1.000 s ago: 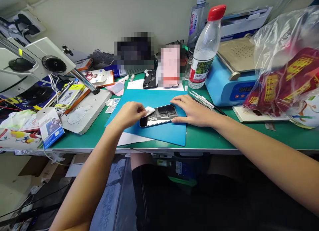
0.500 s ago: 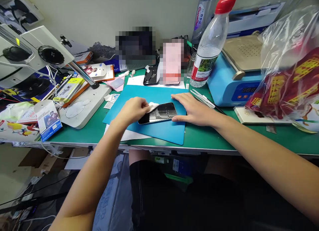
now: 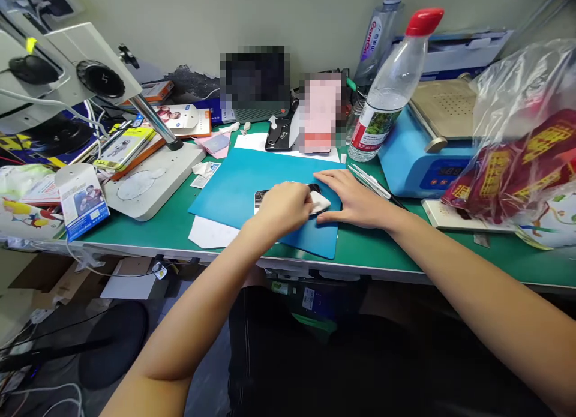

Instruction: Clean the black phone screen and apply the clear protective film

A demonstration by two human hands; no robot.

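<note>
A smartphone (image 3: 259,198) lies face up on the blue mat (image 3: 225,189), much of it hidden under my left hand (image 3: 285,208). The fingers of that hand are closed on a folded white wipe (image 3: 320,202), which rests on the right part of the screen. At the phone's right end is my right hand (image 3: 355,202), thumb at the near edge and fingers at the far edge, bracing it. White paper (image 3: 209,232) sticks out from under the mat's near left side.
Behind the mat lie a black phone part (image 3: 279,135) and a pink phone-shaped item (image 3: 321,114). A red-capped bottle (image 3: 380,114), a blue heating device (image 3: 414,153) and white tweezers (image 3: 369,180) are on the right. A microscope stand (image 3: 153,183) and boxes occupy the left.
My left hand has slid the wipe from the phone's left part to its right part, now covering much of the screen. My right hand stays at the phone's right end.
</note>
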